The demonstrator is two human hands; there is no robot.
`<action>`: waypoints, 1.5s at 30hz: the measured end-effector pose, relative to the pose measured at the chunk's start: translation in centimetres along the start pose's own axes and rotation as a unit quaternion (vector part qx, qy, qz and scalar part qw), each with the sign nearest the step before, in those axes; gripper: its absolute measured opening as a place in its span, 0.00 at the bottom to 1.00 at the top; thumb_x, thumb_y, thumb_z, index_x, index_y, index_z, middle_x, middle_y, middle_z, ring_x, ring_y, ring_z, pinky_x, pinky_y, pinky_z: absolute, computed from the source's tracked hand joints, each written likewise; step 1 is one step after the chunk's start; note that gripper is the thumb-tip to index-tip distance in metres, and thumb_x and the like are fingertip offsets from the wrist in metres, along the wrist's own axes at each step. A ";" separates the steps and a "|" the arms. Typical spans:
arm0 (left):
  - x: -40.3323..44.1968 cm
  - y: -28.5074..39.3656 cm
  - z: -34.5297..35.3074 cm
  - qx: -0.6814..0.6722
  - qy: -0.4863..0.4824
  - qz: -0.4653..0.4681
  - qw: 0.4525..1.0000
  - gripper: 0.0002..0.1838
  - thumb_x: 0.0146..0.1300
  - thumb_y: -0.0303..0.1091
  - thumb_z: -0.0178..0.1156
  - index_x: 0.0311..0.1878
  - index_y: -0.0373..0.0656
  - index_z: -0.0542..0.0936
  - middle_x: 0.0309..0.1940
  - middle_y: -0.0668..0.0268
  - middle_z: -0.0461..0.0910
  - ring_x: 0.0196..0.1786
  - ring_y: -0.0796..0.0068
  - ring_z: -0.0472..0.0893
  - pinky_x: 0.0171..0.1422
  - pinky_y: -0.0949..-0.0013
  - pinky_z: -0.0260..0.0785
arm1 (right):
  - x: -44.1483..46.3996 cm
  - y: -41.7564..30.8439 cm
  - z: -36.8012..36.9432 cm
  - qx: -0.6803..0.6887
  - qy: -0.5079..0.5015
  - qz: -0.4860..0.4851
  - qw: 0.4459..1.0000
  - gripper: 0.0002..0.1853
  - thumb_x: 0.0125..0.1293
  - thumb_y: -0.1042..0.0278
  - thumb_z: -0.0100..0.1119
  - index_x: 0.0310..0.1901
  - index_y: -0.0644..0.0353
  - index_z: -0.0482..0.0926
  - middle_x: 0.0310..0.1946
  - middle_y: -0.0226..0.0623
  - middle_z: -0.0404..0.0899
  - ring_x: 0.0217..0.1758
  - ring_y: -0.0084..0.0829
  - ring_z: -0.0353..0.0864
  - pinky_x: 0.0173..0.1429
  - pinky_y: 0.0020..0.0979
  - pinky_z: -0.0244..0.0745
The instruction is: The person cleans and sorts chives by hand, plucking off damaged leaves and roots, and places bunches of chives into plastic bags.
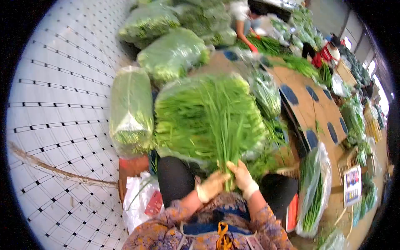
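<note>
A bunch of long green chives [223, 125] stands between my two gloved hands, its leaves pointing away from me. My left hand [213, 184] is closed round the pale stem ends from the left. From the right, my right hand [243, 177] grips the same stems close beside it. Both gloves are cream-coloured. Beyond my knees lies a big open plastic bag [163, 93] packed with more green leafy stalks [183, 118], and the bunch's leaves pass over it. The undersides of my fingers are partly hidden.
Filled plastic bags of greens stand at the left [131, 98] and back [171, 52]. A long bag of greens [312, 191] lies at my right. Cardboard sheets [308, 100] cover the floor. A person [241, 21] handles greens at the back; another person [327, 54] is farther right.
</note>
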State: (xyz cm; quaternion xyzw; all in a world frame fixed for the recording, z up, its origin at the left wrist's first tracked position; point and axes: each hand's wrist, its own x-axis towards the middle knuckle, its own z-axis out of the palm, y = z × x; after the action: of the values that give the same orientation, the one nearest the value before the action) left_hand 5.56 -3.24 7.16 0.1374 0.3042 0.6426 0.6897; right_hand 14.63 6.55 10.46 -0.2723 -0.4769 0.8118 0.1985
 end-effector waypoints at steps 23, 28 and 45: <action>2.8 -9.4 -7.6 0.476 0.166 0.120 0.855 0.25 0.54 0.26 0.57 0.56 0.38 0.63 0.49 0.57 0.71 0.49 0.65 0.73 0.47 0.67 0.67 | -0.1 9.3 -2.3 -0.215 0.125 0.046 0.968 0.24 0.55 0.55 0.60 0.48 0.63 0.70 0.42 0.42 0.76 0.44 0.32 0.74 0.49 0.31 0.67; 0.5 -5.8 -5.4 0.208 0.068 -0.023 0.976 0.19 0.59 0.30 0.55 0.53 0.39 0.65 0.46 0.61 0.70 0.47 0.73 0.72 0.48 0.70 0.66 | 0.5 9.3 -2.9 -0.048 0.151 0.142 0.977 0.17 0.58 0.62 0.56 0.46 0.61 0.70 0.33 0.34 0.76 0.31 0.27 0.74 0.37 0.27 0.70; 0.1 -3.0 -4.6 -0.061 0.072 -0.128 0.987 0.13 0.60 0.37 0.56 0.45 0.40 0.73 0.35 0.61 0.79 0.32 0.67 0.80 0.37 0.71 0.76 | -1.2 8.6 -4.6 0.107 0.026 0.194 0.975 0.13 0.64 0.61 0.49 0.43 0.61 0.70 0.26 0.31 0.71 0.28 0.21 0.68 0.34 0.21 0.65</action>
State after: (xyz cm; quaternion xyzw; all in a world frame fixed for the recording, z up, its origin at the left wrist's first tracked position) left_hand 5.25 -4.43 1.83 0.0090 0.3283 0.5745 0.7497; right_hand 17.89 4.91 1.38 -0.3578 -0.3201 0.8738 0.0779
